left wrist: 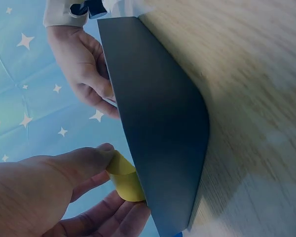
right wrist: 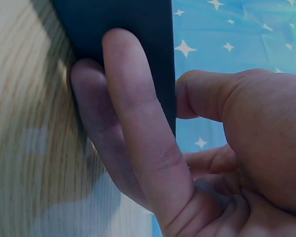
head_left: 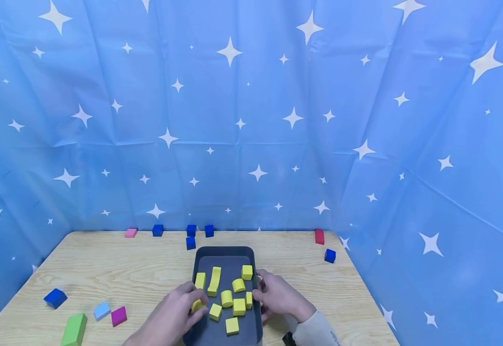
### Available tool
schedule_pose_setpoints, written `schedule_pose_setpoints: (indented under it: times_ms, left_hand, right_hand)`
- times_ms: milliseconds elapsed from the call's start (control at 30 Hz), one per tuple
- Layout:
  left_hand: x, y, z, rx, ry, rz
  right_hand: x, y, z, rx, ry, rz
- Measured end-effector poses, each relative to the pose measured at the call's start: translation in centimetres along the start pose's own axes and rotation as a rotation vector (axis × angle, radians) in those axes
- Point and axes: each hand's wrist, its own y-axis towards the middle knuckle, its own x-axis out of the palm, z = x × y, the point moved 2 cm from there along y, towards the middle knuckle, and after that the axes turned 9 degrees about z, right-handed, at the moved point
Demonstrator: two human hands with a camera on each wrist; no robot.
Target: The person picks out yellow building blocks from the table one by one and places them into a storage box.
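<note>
A dark grey tray [head_left: 226, 252] stands on the wooden table with several yellow blocks inside, among them cubes, short cylinders and longer pieces. Over its left side, my left hand [head_left: 174, 307] pinches a yellow block with a rounded side [left wrist: 127, 183] between thumb and fingers, right at the rim. My right hand [head_left: 280, 294] grips the tray's right wall. In the right wrist view its thumb [right wrist: 200, 95] is on the inner side of the wall and two fingers [right wrist: 138, 106] lie along the outside.
Blue cubes [head_left: 158, 230] and a pink block [head_left: 131, 232] lie along the table's back edge. At the right are a red block [head_left: 319, 236] and another blue cube [head_left: 330, 255]. Light blue [head_left: 102, 311], magenta [head_left: 119, 316] and green blocks [head_left: 74, 329] lie front left. A starry blue curtain [head_left: 251, 120] surrounds the table.
</note>
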Motion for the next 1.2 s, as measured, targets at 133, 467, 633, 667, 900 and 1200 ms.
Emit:
schedule_pose_setpoints:
  times_ms: [133, 467, 633, 667, 900, 1200]
  left_hand:
    - [0.3, 0.0, 0.1, -0.007, 0.011, -0.033]
    - [1.7, -0.1, 0.8, 0.107, 0.027, -0.055]
    - [2.3, -0.1, 1.0, 0.132, 0.034, -0.062]
    - [2.3, -0.1, 1.1, 0.133, 0.038, -0.065]
    - [2.5, 0.0, 1.1, 0.072, 0.061, -0.112]
    - [2.2, -0.1, 1.0, 0.061, 0.063, -0.072]
  right_hand:
    - [0.0, 0.0, 0.0, -0.004, 0.003, 0.0]
    - [0.1, -0.1, 0.0, -0.003, -0.005, 0.005]
    - [0.1, -0.1, -0.1, -0.006, -0.011, 0.01]
    - [0.1, -0.1, -0.1, -0.004, -0.011, 0.009]
    - [0.1, 0.0, 0.0, -0.002, -0.006, 0.006]
    - [0.1, -0.1, 0.1, -0.004, -0.016, 0.008]
